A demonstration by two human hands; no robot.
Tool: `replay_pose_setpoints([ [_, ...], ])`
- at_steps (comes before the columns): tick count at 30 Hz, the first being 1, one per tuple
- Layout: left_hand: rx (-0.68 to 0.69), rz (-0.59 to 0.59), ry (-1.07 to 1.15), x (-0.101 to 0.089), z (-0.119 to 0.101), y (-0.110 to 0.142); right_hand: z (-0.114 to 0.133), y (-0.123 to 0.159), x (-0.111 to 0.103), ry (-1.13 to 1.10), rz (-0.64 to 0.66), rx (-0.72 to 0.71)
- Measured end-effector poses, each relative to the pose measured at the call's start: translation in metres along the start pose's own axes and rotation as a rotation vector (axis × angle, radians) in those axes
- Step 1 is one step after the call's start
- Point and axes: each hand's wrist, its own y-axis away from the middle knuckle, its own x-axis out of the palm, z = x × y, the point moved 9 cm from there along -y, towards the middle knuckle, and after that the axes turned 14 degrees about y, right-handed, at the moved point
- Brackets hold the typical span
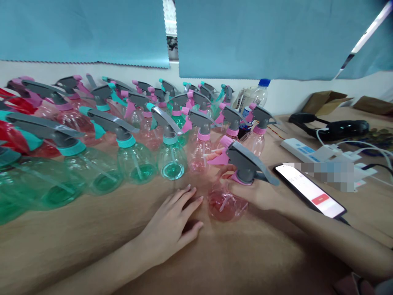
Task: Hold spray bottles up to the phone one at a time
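Observation:
My right hand [259, 192] is closed around the neck of a pink spray bottle [225, 205] with a grey trigger head [245, 164], which stands on the brown table just in front of me. My left hand [172, 223] lies flat on the table to the left of that bottle, fingers stretched out and holding nothing. Behind both hands stand rows of several pink spray bottles [201, 149] and green spray bottles [170, 157], all with grey trigger heads.
A phone [310, 192] with a lit screen lies right of the held bottle. Further right are a white power strip [299, 149], cables and a black device [337, 129]. A clear water bottle [259, 94] stands at the back by the wall.

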Motion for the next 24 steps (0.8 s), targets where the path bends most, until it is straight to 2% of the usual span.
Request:
replay_pose_setpoints([
  [24, -0.006, -0.012, 0.024, -0.0012, 0.0008, 0.0003, -0.0048, 0.0024, 0.0031, -0.014, 0.034, 0.011],
])
